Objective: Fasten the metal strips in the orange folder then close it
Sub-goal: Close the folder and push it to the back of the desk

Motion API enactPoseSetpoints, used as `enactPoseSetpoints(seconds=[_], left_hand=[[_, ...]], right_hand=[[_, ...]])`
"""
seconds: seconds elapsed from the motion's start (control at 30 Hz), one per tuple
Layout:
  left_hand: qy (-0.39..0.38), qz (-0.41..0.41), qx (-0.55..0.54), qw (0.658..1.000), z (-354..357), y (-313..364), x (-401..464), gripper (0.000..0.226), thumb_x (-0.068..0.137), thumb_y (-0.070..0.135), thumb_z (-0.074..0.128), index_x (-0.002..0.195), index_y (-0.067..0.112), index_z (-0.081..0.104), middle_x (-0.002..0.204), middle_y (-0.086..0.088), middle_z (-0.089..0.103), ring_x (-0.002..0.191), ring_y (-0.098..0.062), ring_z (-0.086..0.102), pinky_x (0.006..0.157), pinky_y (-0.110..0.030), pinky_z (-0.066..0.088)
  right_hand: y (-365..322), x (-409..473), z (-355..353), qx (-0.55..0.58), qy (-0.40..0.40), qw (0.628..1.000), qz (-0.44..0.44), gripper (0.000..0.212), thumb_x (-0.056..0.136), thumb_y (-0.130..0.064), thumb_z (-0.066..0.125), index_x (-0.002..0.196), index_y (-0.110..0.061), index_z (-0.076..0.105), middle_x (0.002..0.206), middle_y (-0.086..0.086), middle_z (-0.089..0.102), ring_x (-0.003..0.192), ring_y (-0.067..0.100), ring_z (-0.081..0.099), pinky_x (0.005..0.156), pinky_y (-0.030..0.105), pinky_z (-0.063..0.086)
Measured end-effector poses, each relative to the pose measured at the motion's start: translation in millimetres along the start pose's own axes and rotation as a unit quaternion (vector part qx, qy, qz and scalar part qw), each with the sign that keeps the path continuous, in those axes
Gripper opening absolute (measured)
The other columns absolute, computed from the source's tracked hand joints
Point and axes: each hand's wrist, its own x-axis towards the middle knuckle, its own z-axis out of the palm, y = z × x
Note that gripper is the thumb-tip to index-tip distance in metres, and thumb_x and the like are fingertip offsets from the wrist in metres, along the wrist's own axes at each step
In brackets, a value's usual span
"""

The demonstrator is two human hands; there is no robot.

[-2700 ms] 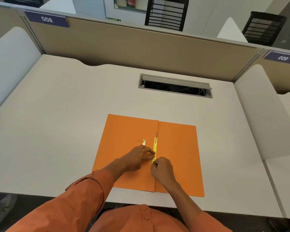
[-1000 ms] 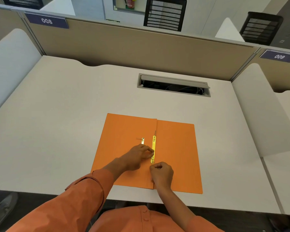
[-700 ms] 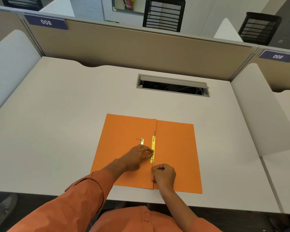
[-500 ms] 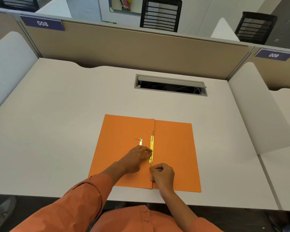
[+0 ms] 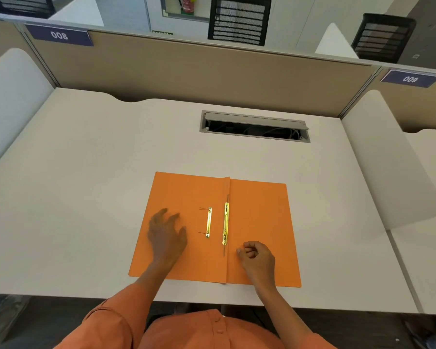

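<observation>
The orange folder (image 5: 259,217) lies open and flat near the desk's front edge. A long brass strip (image 5: 226,223) runs along its centre fold, with thin prongs showing past both ends. A shorter brass strip (image 5: 208,222) lies just to its left on the left flap. My left hand (image 5: 165,234) hovers blurred over the left flap, fingers spread, holding nothing. My right hand (image 5: 257,256) rests on the right flap by the fold's lower end, fingers curled in with nothing seen in them.
The white desk (image 5: 86,187) has an open cable hatch (image 5: 254,127) behind the folder. Beige partitions (image 5: 186,71) and rounded white side dividers (image 5: 385,162) enclose it. Black mesh chairs (image 5: 239,20) stand beyond the partition.
Both hands have let go of the long strip. My left hand swung left over the left flap; my right hand slid a little right and down. The shorter strip now shows in full.
</observation>
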Motion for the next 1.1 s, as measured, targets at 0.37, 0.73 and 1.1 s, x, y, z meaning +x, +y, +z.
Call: enactPoseSetpoints(seconds=[0.37, 0.73, 1.1], left_hand=[[-0.03, -0.226, -0.046, 0.973, -19, -39, 9, 0.077, 0.081, 0.041, 0.081, 0.145, 0.017, 0.045, 0.148, -0.014, 0.034, 0.138, -0.042, 0.034, 0.113, -0.061, 0.032], [-0.025, -0.294, -0.14, 0.945, -44, -47, 26, 0.056, 0.091, 0.041, 0.071, 0.138, 0.016, 0.056, 0.143, -0.012, 0.058, 0.135, -0.042, 0.048, 0.11, -0.057, 0.039], [-0.043, -0.174, -0.326, 0.928, -112, -18, 15, 0.018, 0.102, 0.031, 0.062, 0.109, 0.019, 0.073, 0.114, -0.005, 0.073, 0.105, -0.025, 0.069, 0.083, -0.037, 0.055]], right_hand=[[-2, 7, 7, -0.091, -0.062, 0.992, -0.069, 0.05, 0.073, -0.037, 0.093, 0.115, -0.026, 0.069, 0.11, -0.009, 0.06, 0.104, 0.013, 0.059, 0.09, 0.031, 0.055], [-12, 7, 11, -0.15, -0.074, 0.984, -0.065, 0.04, 0.076, -0.028, 0.09, 0.107, -0.029, 0.065, 0.103, -0.01, 0.057, 0.104, 0.011, 0.05, 0.071, 0.01, 0.037], [-17, 12, 10, -0.165, -0.09, 0.981, -0.04, 0.037, 0.077, -0.027, 0.09, 0.105, -0.026, 0.066, 0.102, -0.01, 0.056, 0.107, 0.014, 0.053, 0.082, 0.025, 0.046]])
